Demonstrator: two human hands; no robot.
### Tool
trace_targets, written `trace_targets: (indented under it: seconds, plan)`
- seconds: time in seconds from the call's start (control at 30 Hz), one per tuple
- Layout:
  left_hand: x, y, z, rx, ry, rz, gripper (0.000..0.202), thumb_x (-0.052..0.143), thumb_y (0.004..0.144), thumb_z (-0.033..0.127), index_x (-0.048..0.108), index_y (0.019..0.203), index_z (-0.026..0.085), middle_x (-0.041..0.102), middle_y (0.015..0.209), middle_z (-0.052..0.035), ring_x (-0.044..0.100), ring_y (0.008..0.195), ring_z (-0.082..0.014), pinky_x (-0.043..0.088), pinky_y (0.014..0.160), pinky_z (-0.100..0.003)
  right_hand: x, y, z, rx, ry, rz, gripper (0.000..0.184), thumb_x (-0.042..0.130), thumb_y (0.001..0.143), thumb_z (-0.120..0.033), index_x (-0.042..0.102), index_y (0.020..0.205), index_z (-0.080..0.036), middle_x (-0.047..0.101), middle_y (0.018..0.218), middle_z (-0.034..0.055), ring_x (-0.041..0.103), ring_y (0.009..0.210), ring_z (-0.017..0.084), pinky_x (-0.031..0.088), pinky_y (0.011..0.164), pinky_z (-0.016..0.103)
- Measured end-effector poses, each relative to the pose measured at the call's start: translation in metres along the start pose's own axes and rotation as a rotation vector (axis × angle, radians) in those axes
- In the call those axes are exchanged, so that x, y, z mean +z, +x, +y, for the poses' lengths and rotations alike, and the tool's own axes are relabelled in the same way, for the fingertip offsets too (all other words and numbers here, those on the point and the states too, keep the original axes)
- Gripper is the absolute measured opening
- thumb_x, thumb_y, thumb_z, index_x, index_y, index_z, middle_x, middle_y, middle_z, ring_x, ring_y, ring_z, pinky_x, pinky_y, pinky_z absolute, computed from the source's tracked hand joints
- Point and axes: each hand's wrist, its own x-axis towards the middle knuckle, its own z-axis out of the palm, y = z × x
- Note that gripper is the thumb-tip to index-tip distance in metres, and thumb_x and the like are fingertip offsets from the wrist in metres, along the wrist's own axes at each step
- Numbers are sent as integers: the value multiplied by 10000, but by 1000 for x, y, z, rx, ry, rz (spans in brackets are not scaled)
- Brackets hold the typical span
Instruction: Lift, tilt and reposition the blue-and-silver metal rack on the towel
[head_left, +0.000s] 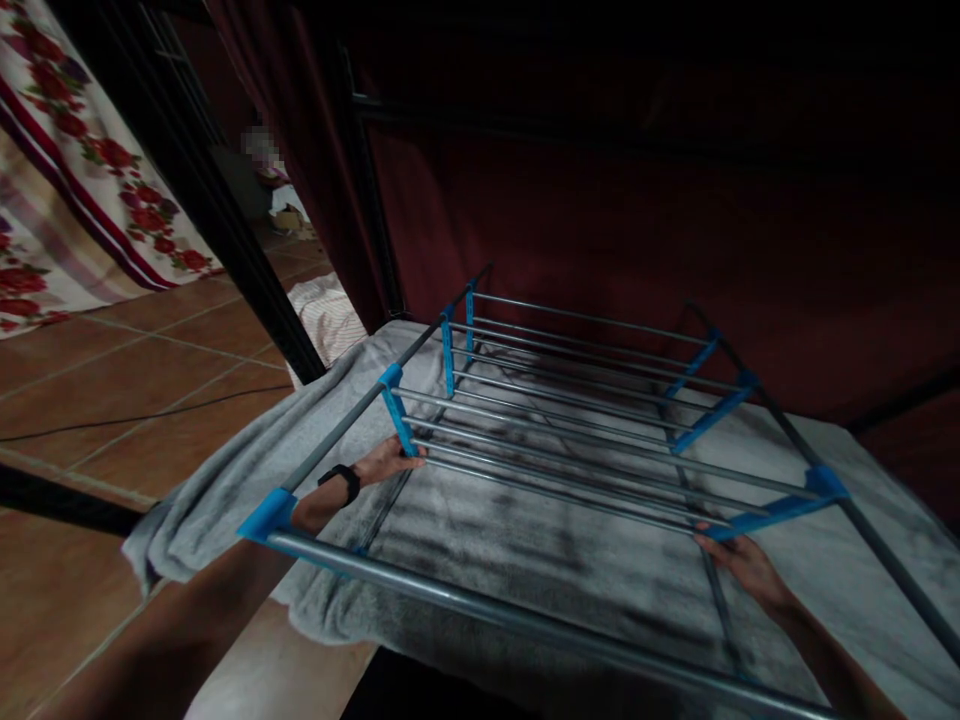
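Observation:
A metal drying rack (570,440) with grey rods and blue plastic joints stands in front of me. A grey towel (540,540) lies spread flat under its rods. My left hand (386,462), with a black watch on the wrist, reaches under the rods and rests on the towel near the left blue bracket, fingers stretched forward. My right hand (739,562) lies on the towel under the right blue bracket, fingers out flat. Neither hand holds anything.
Dark red curtain or wall (637,220) rises behind the rack. A black post (225,220) stands at the left. Brown floor tiles (135,380) with a thin cable lie left, and a flowered cloth (67,180) hangs at far left. A striped cloth (326,315) sits behind the towel.

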Motion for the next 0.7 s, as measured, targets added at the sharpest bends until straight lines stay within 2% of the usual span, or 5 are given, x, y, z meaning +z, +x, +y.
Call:
trace_targets:
  seconds: [0.1, 0.3, 0.47, 0.6, 0.7]
  plan:
    - [2, 1, -1, -15, 4, 19, 511, 725, 625, 647, 649, 839, 189, 648, 810, -68, 553, 810, -253, 483, 800, -378, 1, 2, 4, 119, 146, -137, 492, 781, 490, -593, 774, 783, -197, 681, 671, 66, 606, 614, 218, 510, 549, 334]
    - [1, 3, 0, -43, 21, 50, 559, 762, 557, 658, 659, 833, 183, 648, 799, -63, 572, 786, -252, 492, 792, -379, 5, 2, 5, 177, 201, -103, 447, 831, 440, -539, 727, 715, -201, 692, 738, 64, 607, 712, 226, 504, 609, 327]
    - [2, 6, 4, -17, 40, 40, 575, 746, 545, 694, 655, 797, 186, 643, 744, -50, 594, 760, -249, 500, 760, -375, 6, 0, 5, 154, 202, -106, 493, 786, 524, -569, 751, 859, -210, 674, 720, 48, 599, 680, 215, 486, 583, 325]
    - [-1, 6, 9, 23, 48, -2, 575, 750, 539, 704, 642, 763, 185, 625, 705, -36, 580, 714, -228, 496, 717, -359, 4, 1, 11, 131, 206, -111, 486, 787, 532, -566, 744, 855, -205, 668, 685, 34, 583, 633, 197, 481, 573, 324]
    - [-1, -1, 11, 40, 26, 2, 572, 758, 552, 697, 646, 797, 192, 627, 726, -36, 578, 744, -232, 503, 730, -360, 1, 4, 20, 132, 196, -135, 502, 805, 506, -553, 745, 860, -202, 717, 772, 51, 637, 715, 231, 525, 644, 354]
